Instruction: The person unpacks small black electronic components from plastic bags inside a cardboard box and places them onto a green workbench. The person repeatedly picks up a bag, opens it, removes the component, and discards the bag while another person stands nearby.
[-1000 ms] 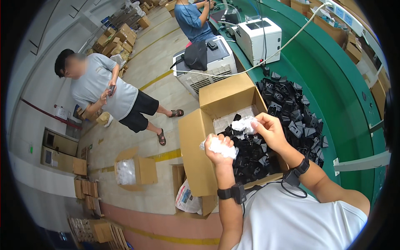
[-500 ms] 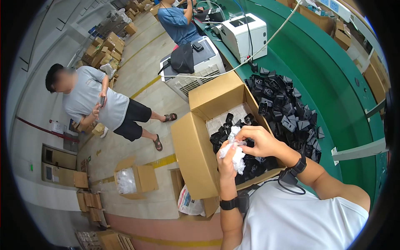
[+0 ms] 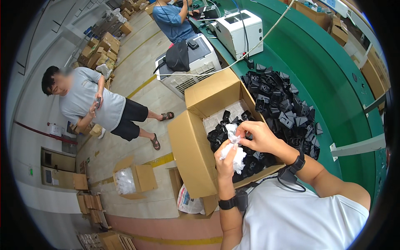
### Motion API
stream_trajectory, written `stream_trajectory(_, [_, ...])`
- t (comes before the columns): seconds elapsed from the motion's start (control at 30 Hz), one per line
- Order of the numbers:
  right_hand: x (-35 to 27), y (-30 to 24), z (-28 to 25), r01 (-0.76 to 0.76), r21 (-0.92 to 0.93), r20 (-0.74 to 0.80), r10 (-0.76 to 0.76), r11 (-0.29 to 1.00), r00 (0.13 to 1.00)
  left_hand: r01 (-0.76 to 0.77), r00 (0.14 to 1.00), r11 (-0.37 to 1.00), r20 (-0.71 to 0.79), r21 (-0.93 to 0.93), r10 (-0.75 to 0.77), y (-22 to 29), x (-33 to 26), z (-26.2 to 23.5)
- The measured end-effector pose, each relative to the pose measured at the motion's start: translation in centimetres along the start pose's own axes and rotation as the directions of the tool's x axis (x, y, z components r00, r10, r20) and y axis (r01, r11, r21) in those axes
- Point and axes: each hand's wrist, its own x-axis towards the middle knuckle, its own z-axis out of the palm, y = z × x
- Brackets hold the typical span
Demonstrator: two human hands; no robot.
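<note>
A crumpled wad of thin white material (image 3: 239,160), which could be soft paper or plastic film, is held between my hands above an open cardboard box (image 3: 189,156). My left hand (image 3: 225,163) is closed around its lower part. With thumb and fingers, my right hand (image 3: 257,136) pinches the upper part. Whether anything is wrapped inside cannot be seen. Below my hands, several small black plastic parts (image 3: 216,137) lie in the box, partly covered by my hands and the wad.
A heap of black plastic housings (image 3: 287,112) covers part of the green bench (image 3: 329,100) at right. Beyond the box stand a white cooler-like unit (image 3: 196,62) and a white machine (image 3: 241,33). One person (image 3: 98,100) stands at left; another (image 3: 173,23) is at the bench's far end.
My fingers have shifted on the white wad, and its upper end now shows more between them. The view has moved slightly. The standing person's head has tilted down a little.
</note>
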Motion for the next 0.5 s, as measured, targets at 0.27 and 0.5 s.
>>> stream_trajectory(0.27, [-0.6, 1.7, -0.1, -0.237, 0.42, 0.102, 0.214, 0.876, 0.972, -0.049, 0.983, 0.998, -0.172, 0.048, 0.057, -0.8, 0.3, -1.5])
stream_trajectory(0.5, [-0.5, 0.0, 0.2, -0.098, 0.273, -0.12, 0.135, 0.957, 0.984, -0.046, 0.975, 0.998, -0.216, 0.053, 0.057, -0.2, 0.4, -0.8])
